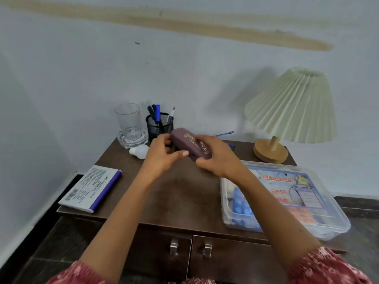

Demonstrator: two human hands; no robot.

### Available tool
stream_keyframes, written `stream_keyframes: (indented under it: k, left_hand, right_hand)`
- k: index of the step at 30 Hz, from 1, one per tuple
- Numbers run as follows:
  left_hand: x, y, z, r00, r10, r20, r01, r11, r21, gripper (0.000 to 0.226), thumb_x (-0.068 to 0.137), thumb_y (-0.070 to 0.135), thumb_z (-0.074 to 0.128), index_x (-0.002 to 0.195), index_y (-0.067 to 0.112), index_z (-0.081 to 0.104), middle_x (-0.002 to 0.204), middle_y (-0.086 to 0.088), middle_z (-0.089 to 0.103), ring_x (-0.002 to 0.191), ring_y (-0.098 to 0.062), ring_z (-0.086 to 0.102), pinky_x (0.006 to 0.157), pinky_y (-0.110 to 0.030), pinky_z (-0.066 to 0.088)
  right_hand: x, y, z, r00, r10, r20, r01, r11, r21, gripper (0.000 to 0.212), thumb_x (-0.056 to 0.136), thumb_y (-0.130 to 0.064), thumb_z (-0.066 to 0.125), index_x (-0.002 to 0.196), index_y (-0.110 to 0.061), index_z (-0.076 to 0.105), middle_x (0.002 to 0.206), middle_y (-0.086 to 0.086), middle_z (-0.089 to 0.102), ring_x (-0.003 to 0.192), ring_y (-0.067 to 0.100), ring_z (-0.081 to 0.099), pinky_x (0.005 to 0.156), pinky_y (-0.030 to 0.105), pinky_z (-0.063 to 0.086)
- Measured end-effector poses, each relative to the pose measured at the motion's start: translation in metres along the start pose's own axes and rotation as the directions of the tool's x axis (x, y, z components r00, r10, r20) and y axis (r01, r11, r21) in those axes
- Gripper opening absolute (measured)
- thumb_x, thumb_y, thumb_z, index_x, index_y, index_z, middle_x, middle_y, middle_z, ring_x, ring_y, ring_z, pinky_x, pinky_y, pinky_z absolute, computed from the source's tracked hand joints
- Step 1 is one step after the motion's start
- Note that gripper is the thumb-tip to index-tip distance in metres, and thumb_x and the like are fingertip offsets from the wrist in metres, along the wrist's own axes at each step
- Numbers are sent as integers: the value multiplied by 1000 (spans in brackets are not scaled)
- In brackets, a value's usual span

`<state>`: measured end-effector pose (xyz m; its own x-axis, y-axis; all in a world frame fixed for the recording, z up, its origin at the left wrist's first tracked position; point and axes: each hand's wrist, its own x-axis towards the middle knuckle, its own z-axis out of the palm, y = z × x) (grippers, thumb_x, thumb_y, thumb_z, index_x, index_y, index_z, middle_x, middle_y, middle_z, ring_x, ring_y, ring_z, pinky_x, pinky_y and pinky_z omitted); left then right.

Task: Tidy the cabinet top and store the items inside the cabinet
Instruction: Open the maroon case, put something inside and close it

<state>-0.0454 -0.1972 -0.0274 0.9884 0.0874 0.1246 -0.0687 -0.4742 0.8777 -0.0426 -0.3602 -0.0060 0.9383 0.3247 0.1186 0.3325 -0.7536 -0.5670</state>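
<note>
The dark brown cabinet top (184, 187) carries a clear glass mug (131, 126), black mesh pen holder (159, 128) and white bottle (140, 151) rear left. A white-and-blue carton (91, 188) lies front left; a clear first-aid box (336, 218) and pleated cream lamp (293, 107) sit right.

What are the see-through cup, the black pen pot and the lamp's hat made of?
The cup looks like clear glass, maybe plastic: it is see-through, with a thick shiny bottom. The pen pot looks like black metal mesh, full of tiny holes. The lampshade seems to be pleated paper or fabric, matte cream. The lamp base looks like pale wood.
</note>
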Motion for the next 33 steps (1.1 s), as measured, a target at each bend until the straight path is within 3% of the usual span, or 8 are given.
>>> stream_keyframes:
  k: [4, 8, 12, 15, 21, 25, 29, 33]
  left_hand:
    - [-22, -30, -25, 997, -60, 58, 59, 998, 19, 84, 69, 17, 80, 139, 13, 34, 138, -7, 46, 124, -20, 46, 99, -28, 38]
    - [-39, -50, -31, 995, -98, 20, 97, 994, 53, 80, 67, 16, 81, 134, 14, 39, 135, -9, 48, 121, -20, 47, 97, -27, 38]
    - [-49, -61, -33, 998, -61, -7, 62, 982, 177, 80, 66, 20, 82, 134, 12, 41, 133, -9, 43, 121, -19, 43, 95, -20, 31]
    - [-56, -66, -31, 998, -54, -12, 56, 978, 199, 80, 67, 19, 81, 135, 13, 40, 135, -8, 43, 123, -19, 43, 95, -19, 31]
    - [-60, -73, -28, 998, -48, -47, 55, 987, 151, 83, 69, 20, 80, 138, 12, 35, 140, -8, 43, 128, -22, 42, 104, -28, 33]
    - [-62, -76, -27, 995, -36, -88, 44, 995, 93, 83, 66, 16, 81, 136, 11, 37, 135, -6, 49, 127, -20, 44, 100, -24, 33]
    - [-62, -80, -25, 995, -47, -85, 53, 996, 69, 85, 65, 13, 82, 137, 12, 36, 135, -4, 50, 127, -18, 44, 99, -21, 32]
    - [-61, -84, -25, 996, -63, -64, 67, 995, 72, 89, 65, 16, 82, 139, 14, 33, 137, -5, 48, 130, -19, 41, 110, -33, 33]
  right_hand:
    - [-7, -14, 17, 969, -124, 215, 137, 989, -48, 67, 78, -25, 64, 139, -19, 37, 134, 10, 46, 118, 21, 46, 83, 15, 30]
    - [-13, -22, 35, 930, -124, 345, 159, 985, -74, 77, 69, -35, 57, 140, -18, 34, 138, 9, 40, 122, 24, 43, 96, 25, 34]
    - [-18, -24, 45, 907, -124, 402, 165, 984, -70, 69, 81, -14, 62, 142, -16, 31, 141, 10, 37, 126, 25, 40, 100, 25, 32]
    - [-20, -22, 51, 905, -116, 409, 164, 983, -83, 67, 84, -11, 59, 144, -13, 30, 143, 12, 33, 130, 23, 36, 100, 17, 25]
    - [-19, -17, 54, 945, -91, 314, 120, 990, -72, 54, 88, -12, 54, 140, -19, 39, 130, 13, 38, 121, 20, 41, 84, 7, 22]
    - [-17, -15, 52, 975, -81, 207, 97, 993, -65, 42, 95, -15, 45, 137, -18, 43, 130, 13, 48, 120, 22, 45, 95, 21, 31]
    - [-11, -19, 54, 997, 4, 76, -5, 1000, 13, 37, 98, -17, 39, 134, -16, 48, 136, 7, 52, 125, 22, 46, 100, 24, 33]
    - [0, -20, 57, 991, 136, 13, -137, 988, 76, 36, 99, -20, 38, 132, -17, 51, 136, 8, 52, 127, 24, 44, 104, 29, 32]
